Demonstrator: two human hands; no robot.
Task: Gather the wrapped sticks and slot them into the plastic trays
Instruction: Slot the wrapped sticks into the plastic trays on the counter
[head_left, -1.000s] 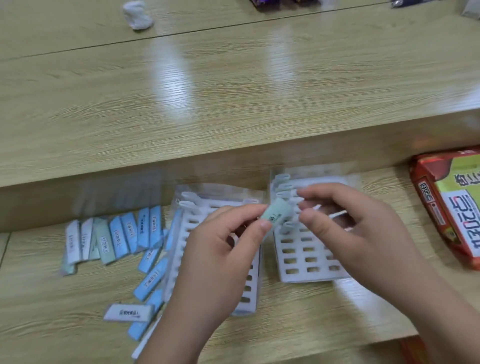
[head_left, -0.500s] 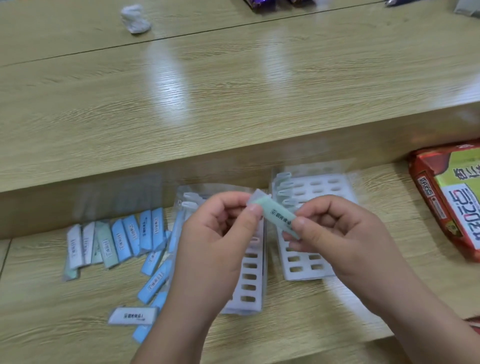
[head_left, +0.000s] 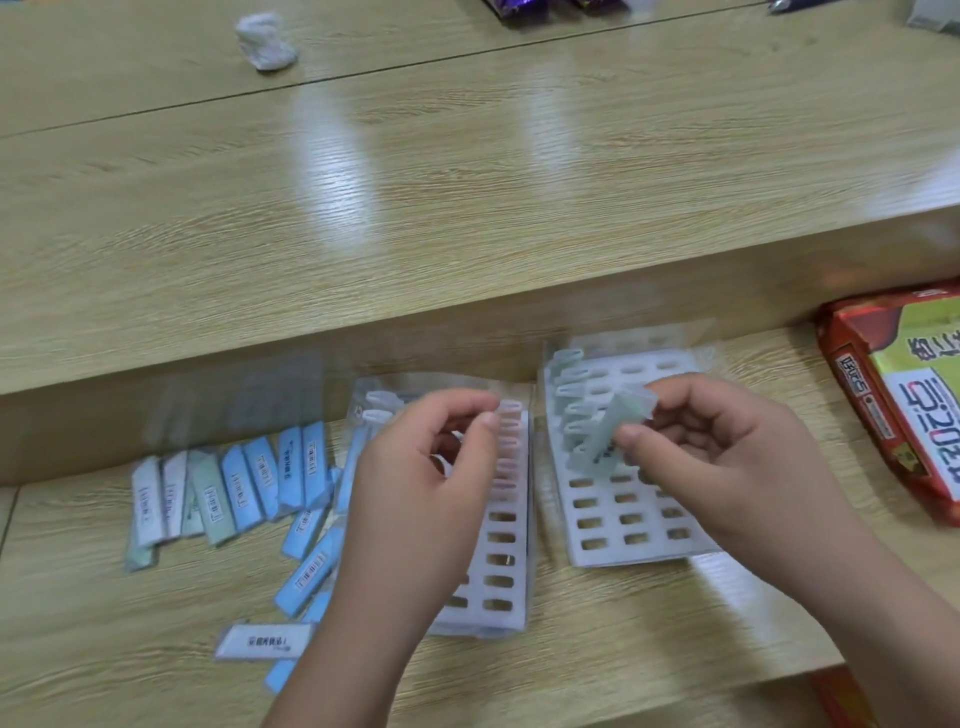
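The right tray (head_left: 639, 540), white plastic with rows of oblong slots, has some sticks standing in its far-left slots. The left tray (head_left: 501, 582) has a few at its far corner. Above the right tray, the right hand (head_left: 727, 457) pinches a pale green wrapped stick (head_left: 605, 441). The left hand (head_left: 431, 493) is loosely curled and holds nothing. Loose blue, green and white sticks (head_left: 249, 483) lie at the left. Their labels are too blurred to read.

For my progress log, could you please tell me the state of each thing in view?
right tray: few sticks slotted, most slots empty.
left tray: mostly empty.
green stick: tilted above right tray, unslotted.
right hand: pinches green stick.
left hand: loosely curled, holds nothing visible.
loose sticks: flat on table.
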